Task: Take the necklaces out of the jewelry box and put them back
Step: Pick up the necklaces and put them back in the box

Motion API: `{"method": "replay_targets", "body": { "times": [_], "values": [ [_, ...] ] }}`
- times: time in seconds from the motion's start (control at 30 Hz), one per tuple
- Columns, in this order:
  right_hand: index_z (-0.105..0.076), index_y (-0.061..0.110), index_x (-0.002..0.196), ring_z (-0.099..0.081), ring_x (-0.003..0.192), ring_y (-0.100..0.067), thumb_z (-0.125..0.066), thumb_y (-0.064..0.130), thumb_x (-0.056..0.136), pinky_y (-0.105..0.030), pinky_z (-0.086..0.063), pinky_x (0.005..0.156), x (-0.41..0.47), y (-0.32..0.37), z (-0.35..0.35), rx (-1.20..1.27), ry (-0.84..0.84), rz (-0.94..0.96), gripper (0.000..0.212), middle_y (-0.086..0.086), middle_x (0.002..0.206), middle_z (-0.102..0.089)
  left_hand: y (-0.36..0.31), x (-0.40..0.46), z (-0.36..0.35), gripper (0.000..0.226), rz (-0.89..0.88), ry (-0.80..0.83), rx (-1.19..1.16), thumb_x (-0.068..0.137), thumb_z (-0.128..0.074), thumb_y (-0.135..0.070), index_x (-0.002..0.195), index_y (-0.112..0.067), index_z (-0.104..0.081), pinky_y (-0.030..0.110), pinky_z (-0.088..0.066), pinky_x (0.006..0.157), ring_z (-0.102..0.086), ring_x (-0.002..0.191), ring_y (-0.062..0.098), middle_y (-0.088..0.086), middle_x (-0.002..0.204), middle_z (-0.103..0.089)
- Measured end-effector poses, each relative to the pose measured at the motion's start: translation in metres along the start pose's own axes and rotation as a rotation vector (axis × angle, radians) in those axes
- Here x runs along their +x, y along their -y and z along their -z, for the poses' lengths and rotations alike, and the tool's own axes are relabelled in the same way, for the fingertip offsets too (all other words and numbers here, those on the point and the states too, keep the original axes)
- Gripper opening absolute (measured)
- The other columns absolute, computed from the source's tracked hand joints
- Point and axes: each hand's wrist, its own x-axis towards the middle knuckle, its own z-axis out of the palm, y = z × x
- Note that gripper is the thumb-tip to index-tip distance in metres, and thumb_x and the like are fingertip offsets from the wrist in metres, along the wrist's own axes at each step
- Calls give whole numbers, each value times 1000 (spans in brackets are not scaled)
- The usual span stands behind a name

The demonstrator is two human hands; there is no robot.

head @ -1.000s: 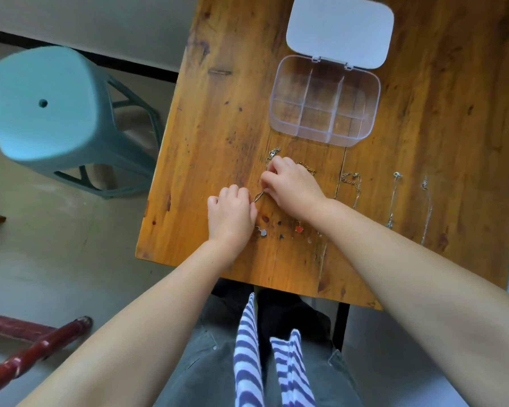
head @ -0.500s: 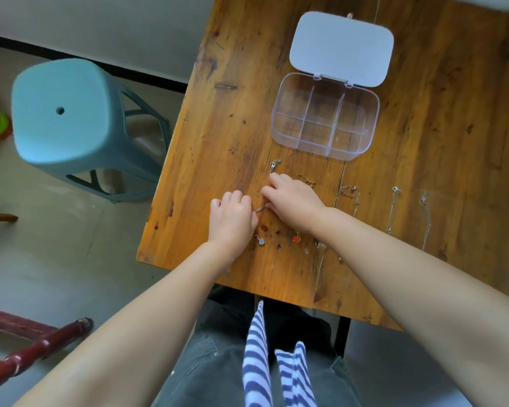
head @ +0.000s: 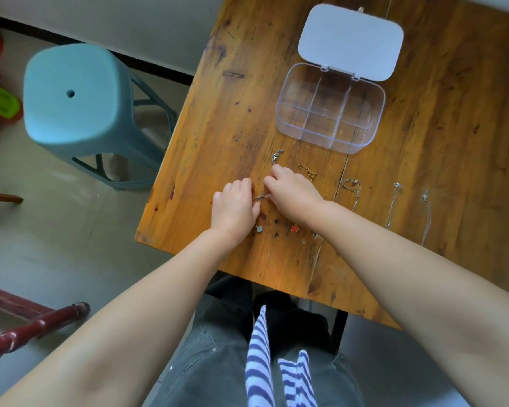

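A clear plastic jewelry box (head: pixel 329 108) with several empty compartments lies on the wooden table (head: pixel 232 113), its white lid (head: pixel 350 42) folded back. Several necklaces lie in a row in front of it. My left hand (head: pixel 235 208) and my right hand (head: pixel 293 190) meet over the leftmost silver necklace (head: pixel 277 155), both pinching its chain between them; a grey-blue pendant (head: pixel 259 229) shows below my left hand. A gold chain (head: pixel 307 170) with a red pendant (head: pixel 295 228) runs under my right hand. To the right lie three more chains (head: pixel 394 207).
A teal plastic stool (head: pixel 77 107) stands left of the table. Red wooden furniture legs (head: pixel 33 330) lie on the floor at lower left. The table's near edge is above my lap.
The view has shifted, so the table and box sit lower in frame. Both hands stay pinched on the leftmost chain, with little visible movement.
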Motion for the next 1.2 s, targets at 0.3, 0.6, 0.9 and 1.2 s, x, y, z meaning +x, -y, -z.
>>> {"method": "replay_targets", "body": {
  "times": [0.3, 0.6, 0.9, 1.2],
  "values": [
    [-49, 6, 106, -51, 83, -25, -42, 20, 99, -36, -43, 64, -14, 0, 2, 261, -38, -45, 18, -12, 108, -50, -2, 0, -1, 19, -24, -30, -1, 91, -56, -25, 104, -12, -56, 37, -40, 80, -49, 97, 25, 8, 104, -56],
    [-52, 7, 104, -49, 95, -27, -47, 11, 94, -33, -31, 60, -8, 1, -5, -158, 24, 90, 12, -12, 109, -49, -1, 1, -2, 21, -108, -26, 146, 93, -46, -24, 98, -8, -58, 37, -36, 81, -49, 99, 26, 9, 102, -56],
    [-51, 15, 85, -55, 62, -8, -48, 20, 93, -25, -42, 59, -11, -6, 4, 662, -7, -199, 9, 1, 79, -62, 3, -2, -3, 17, -77, 5, -159, 90, -55, -27, 99, -14, -62, 36, -41, 84, -47, 96, 20, 3, 99, -54],
    [-59, 10, 106, -56, 58, -7, -52, 9, 92, -19, -46, 54, -20, -27, 79, 1009, 39, -280, 16, -1, 75, -63, -12, 11, 50, 13, 234, 266, -965, 95, -47, -16, 94, -7, -56, 32, -49, 83, -67, 85, 13, 5, 90, -72]
  ]
}}
